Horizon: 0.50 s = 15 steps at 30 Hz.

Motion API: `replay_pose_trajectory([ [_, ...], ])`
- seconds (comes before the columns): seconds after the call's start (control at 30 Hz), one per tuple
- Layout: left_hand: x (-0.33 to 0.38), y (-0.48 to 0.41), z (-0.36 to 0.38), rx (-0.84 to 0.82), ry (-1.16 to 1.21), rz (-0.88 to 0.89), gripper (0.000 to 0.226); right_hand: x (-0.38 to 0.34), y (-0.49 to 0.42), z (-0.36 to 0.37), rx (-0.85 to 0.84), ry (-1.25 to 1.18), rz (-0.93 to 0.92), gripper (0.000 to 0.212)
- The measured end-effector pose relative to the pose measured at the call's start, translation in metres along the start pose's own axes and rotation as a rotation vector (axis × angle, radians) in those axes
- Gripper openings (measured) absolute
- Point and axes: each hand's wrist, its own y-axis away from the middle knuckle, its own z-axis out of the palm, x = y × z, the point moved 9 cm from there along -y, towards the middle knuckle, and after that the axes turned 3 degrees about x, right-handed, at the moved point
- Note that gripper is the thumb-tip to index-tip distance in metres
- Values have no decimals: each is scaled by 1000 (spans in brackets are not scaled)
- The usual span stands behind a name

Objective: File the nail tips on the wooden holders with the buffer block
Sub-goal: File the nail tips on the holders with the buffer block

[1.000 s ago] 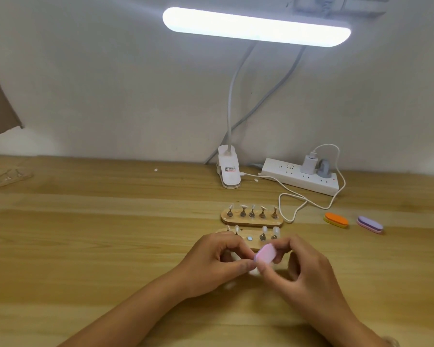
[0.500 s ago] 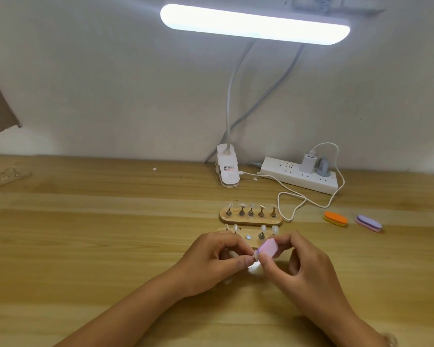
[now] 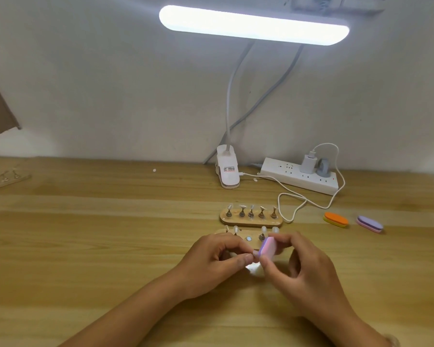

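Right hand (image 3: 303, 269) fingers (image 3: 267, 263) pinch rounded pink-lilac layered buffer block (image 3: 268, 247), long axis tilted up-right. Left hand (image 3: 211, 264) fingers (image 3: 244, 259) pinch small pale tip (image 3: 255, 253), touching block's lower end.

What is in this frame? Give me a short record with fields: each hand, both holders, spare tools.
left hand: fingers pinch a small nail tip, mostly hidden
right hand: holds pink-purple buffer block at that tip
near holder: four tips standing, middle slot empty
far holder: five tips, no hand on it
spare tools: orange block and purple block, right of the holders
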Motion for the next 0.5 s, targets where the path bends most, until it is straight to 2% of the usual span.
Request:
replay_pose_trajectory([
  [0.13, 2, 0, -1, 1, -38, 16, 14, -18, 8, 13, -109, 48, -129, 33],
  [0.27, 2, 0, 0, -6, -41, 7, 10, -4, 0, 1, -13, 14, -46, 28],
  [0.4, 0, 0, 1, -11, -46, -9, 12, -18, 7, 12, -98, 49, -146, 33],
  [0.5, 1, 1, 2, -14, -40, -10, 10, -5, 0, 2, -8, 12, -50, 29],
])
